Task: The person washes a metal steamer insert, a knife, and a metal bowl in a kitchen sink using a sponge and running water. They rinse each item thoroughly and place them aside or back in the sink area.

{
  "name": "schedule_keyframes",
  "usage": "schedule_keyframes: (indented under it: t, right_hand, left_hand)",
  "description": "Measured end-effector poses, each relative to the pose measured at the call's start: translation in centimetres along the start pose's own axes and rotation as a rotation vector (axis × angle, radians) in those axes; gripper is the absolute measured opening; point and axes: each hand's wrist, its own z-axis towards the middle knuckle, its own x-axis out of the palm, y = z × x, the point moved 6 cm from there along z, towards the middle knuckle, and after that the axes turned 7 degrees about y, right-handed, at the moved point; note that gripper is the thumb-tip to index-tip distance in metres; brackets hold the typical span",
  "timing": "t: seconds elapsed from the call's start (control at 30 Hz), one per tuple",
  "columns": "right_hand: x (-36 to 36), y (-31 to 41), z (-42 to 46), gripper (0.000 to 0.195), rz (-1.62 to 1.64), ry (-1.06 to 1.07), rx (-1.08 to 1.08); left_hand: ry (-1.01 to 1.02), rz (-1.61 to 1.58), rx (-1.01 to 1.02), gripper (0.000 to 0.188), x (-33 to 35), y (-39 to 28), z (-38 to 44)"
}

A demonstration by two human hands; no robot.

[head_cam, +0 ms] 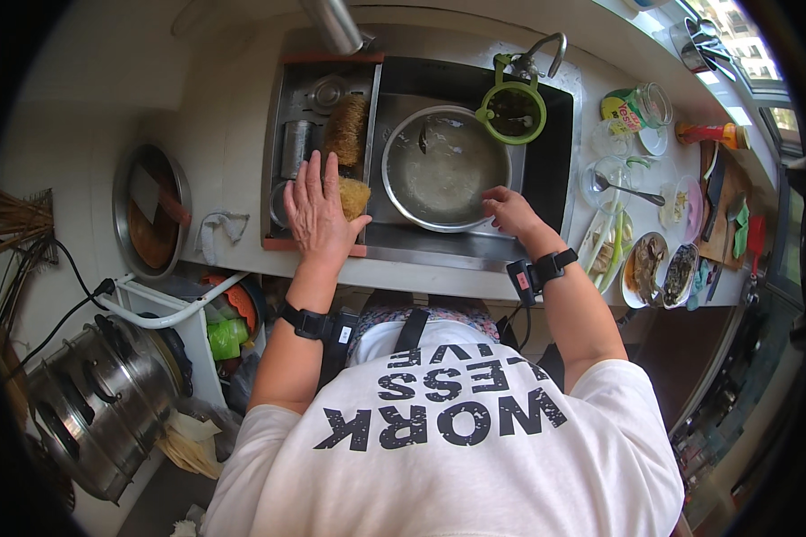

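Observation:
My left hand (322,208) lies palm down over the front of a metal drain tray (295,77), its thumb spread. A yellow scrubbing pad (354,198) shows beside and partly beneath it; the palm hides the rest. Behind the fingers sits a brown fibrous scrubber (346,131), next to a metal can (297,149). My right hand (514,213) is at the near right rim of a round metal basin (391,194). Its fingers are half curled, and whether they grip the rim is unclear. Cloudy water (443,161) fills the basin, which stands in the sink (551,174).
A green-rimmed strainer (541,121) hangs below the faucet (556,50). Right of the sink stand glass jars (655,107), a glass bowl with a spoon (598,194) and dishes of food (645,262). A cloth (218,231) and metal pan (119,208) are at left.

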Motion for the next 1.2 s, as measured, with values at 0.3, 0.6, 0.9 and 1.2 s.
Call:
schedule_keyframes:
  t: [0.3, 0.6, 0.9, 1.2]
  right_hand:
    - [-2.4, -4.6, 4.1, 0.068, 0.042, -0.276, 0.176]
    - [-2.5, -7.5, 7.9, 0.058, -0.050, -0.166, 0.296]
    - [-3.5, -3.3, 6.6, 0.053, -0.267, -0.218, 0.264]
    - [-4.3, -0.1, 5.9, 0.044, -0.321, -0.331, 0.149]
  left_hand:
    - [0.238, -0.406, 0.145, 0.076, 8.3, -7.7, 5.3]
    - [0.288, -0.530, -0.676, 0.064, 20.8, -3.1, 13.6]
    - [0.015, -1.031, -0.972, 0.030, 24.9, 0.2, 11.2]
    - [-0.047, -1.181, -1.105, 0.039, 25.8, 1.7, 8.2]
